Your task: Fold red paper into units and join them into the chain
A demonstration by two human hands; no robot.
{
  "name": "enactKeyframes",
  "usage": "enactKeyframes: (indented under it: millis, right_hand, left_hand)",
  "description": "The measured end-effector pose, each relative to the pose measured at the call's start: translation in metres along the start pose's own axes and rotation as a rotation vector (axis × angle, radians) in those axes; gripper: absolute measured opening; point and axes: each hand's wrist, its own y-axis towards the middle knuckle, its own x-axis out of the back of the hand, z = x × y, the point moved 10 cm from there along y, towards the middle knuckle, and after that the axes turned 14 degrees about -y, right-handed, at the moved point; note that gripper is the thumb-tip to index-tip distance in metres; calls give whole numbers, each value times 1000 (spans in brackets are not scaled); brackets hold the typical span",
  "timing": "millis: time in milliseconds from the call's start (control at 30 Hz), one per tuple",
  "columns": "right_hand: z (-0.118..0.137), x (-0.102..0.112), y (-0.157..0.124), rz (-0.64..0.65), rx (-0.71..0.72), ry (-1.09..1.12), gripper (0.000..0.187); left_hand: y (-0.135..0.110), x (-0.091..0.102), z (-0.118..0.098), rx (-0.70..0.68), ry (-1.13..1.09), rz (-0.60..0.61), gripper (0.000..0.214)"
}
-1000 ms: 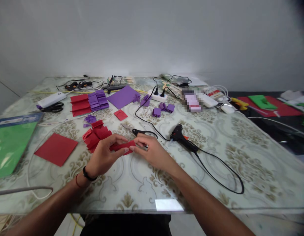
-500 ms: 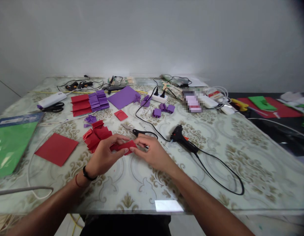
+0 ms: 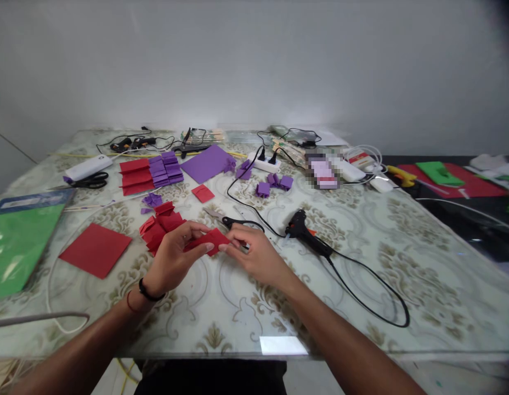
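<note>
Between my two hands is a small piece of red paper, partly covered by my fingers. My left hand grips its left side, thumb on the near face. My right hand pinches the right corner between thumb and fingers. A heap of folded red paper pieces lies just beyond my left hand. Scissors with black handles rest behind my right hand, their handle partly hidden by it. Left of my left hand lies a flat stack of red square paper.
A black glue gun with a looping cable lies at the right. Farther back are purple paper, folded purple pieces, a white power strip and a phone. A green paper pack lies at the left.
The red paper has tilted, so more of its face shows between my thumbs. My fingers have shifted slightly, and both hands keep hold of it.
</note>
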Motion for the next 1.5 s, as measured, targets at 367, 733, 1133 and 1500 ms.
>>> enactKeyframes:
  millis: [367, 733, 1133, 1500]
  right_hand:
    - [0, 7, 1, -20, -19, -7, 40]
    - [-8, -2, -5, -10, -46, 255, 57]
    - [-1, -8, -6, 44, -8, 267, 28]
    - [3, -13, -15, 67, -32, 308, 28]
  left_hand:
    - [-1, 1, -7, -22, -74, -20, 22]
    - [-2, 0, -12, 35, -91, -103, 26]
    - [-8, 0, -1, 157, -192, 181, 37]
    - [-23, 11, 9, 142, -172, 117, 21]
